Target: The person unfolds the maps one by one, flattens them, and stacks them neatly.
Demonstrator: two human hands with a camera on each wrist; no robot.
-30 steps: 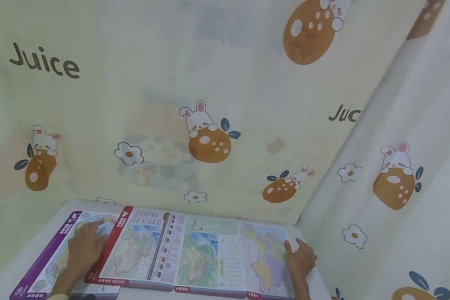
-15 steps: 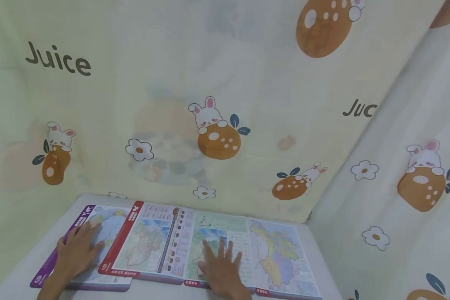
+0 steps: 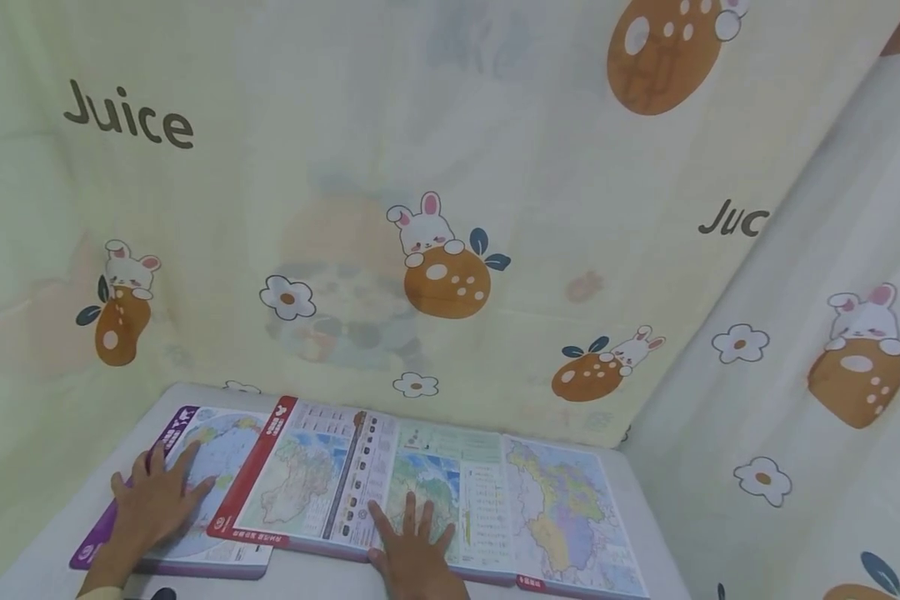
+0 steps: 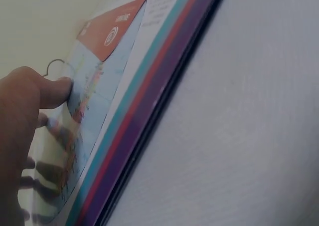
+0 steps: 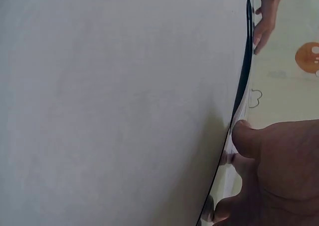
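Head view: left fingers (image 3: pixel 156 468) and right fingers (image 3: pixel 410 514) splayed, empty, on maps (image 3: pixel 562 517) (curtain lettering (image 3: pixel 129 118): "Juice")

left hand (image 4: pixel 19 116) over a glossy map (image 4: pixel 107 99), mirrored in it — striped edge (image 4: pixel 144 116); pale tabletop (image 4: pixel 229 121) alongside

A homelike, curtained-off nook, judging by the rabbit-and-fruit print curtains (image 3: pixel 540 192) hung behind and beside a white table (image 3: pixel 307 582)

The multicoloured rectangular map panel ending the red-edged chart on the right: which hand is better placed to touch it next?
Probably the right hand: it is spread over the neighbouring green map panel, nearer the end panel; the left hand is farther off, over the purple-edged blue map.
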